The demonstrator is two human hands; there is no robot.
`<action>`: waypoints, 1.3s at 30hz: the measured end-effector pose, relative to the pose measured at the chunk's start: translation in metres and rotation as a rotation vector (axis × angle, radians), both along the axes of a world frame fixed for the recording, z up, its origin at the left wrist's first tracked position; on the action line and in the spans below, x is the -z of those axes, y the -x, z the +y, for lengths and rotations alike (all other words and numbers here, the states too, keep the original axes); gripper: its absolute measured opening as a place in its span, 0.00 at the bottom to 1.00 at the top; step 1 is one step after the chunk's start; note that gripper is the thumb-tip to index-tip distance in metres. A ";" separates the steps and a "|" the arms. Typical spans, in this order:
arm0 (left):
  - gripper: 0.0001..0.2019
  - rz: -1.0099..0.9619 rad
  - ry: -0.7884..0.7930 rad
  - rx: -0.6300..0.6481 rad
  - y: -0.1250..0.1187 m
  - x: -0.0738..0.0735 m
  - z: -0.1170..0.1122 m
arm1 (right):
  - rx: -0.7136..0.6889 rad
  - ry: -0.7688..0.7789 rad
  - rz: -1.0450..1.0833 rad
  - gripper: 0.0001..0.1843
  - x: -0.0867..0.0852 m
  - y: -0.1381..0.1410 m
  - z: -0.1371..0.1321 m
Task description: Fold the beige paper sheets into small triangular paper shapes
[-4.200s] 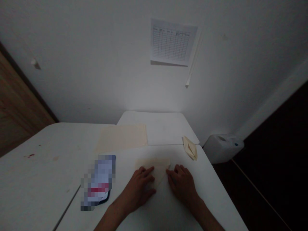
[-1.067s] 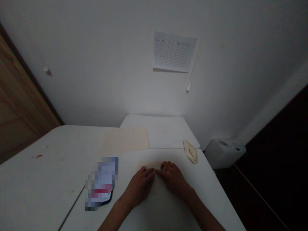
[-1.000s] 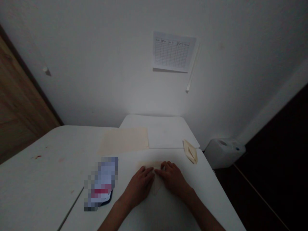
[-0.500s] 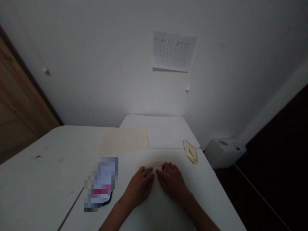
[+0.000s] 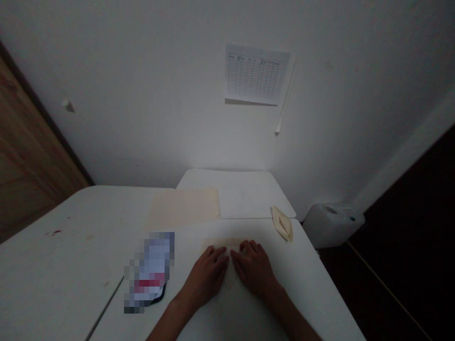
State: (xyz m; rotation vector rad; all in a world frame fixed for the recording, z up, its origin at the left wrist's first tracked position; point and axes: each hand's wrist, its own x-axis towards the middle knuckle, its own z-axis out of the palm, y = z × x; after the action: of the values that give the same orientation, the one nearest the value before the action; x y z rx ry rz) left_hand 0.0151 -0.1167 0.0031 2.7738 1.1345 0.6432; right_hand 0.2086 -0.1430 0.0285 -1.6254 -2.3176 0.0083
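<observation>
Open, flat grip on both sides, no pinch: left hand [image 5: 208,273] and right hand [image 5: 253,269] palm-down, fingers spread, fingertips just apart. Beneath both, cream folded paper [image 5: 222,243], upper edge showing past the fingers, pointed end showing between the palms, lying flat on a near white tabletop [image 5: 302,279].

Far left: brown wood-grain door panel [image 5: 28,142] against a white wall [image 5: 142,94]. Next, a left white tabletop [image 5: 60,274] with a small red stain [image 5: 55,233]. Just left of the left hand, a flat pixelated object [image 5: 149,272], too blurred to identify, with a dark edge and a red band. Beyond it, a flat rectangular cream paper sheet [image 5: 183,207]. On the wall above, a printed grid sheet [image 5: 256,73], with a narrow pale strip [image 5: 284,94] beside it. Further back, a far white tabletop [image 5: 256,194]. Right of the hands, near the table edge, a small pointed cream folded paper piece [image 5: 282,223]. Far right, past the table, a white plastic canister [image 5: 332,226] above a dark floor [image 5: 391,284].
</observation>
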 end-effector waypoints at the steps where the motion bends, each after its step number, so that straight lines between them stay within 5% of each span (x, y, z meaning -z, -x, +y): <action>1: 0.14 -0.002 -0.003 0.000 0.000 0.000 0.000 | 0.002 -0.001 0.002 0.13 0.000 0.000 0.000; 22: 0.08 -0.135 0.288 -0.049 -0.007 -0.018 0.044 | 0.027 0.205 0.043 0.06 -0.017 -0.013 0.039; 28: 0.08 -0.138 0.249 -0.068 -0.005 -0.014 0.043 | 0.027 0.208 0.037 0.10 -0.020 -0.017 0.043; 39: 0.21 -0.094 0.056 -0.043 0.002 -0.003 0.041 | -0.088 0.129 0.058 0.17 -0.018 -0.020 0.037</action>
State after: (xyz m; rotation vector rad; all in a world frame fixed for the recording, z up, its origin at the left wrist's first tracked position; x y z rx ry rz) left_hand 0.0129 -0.0757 0.0060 2.6493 1.1769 0.7262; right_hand 0.2291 -0.1058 0.0466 -1.5575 -2.3862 0.2260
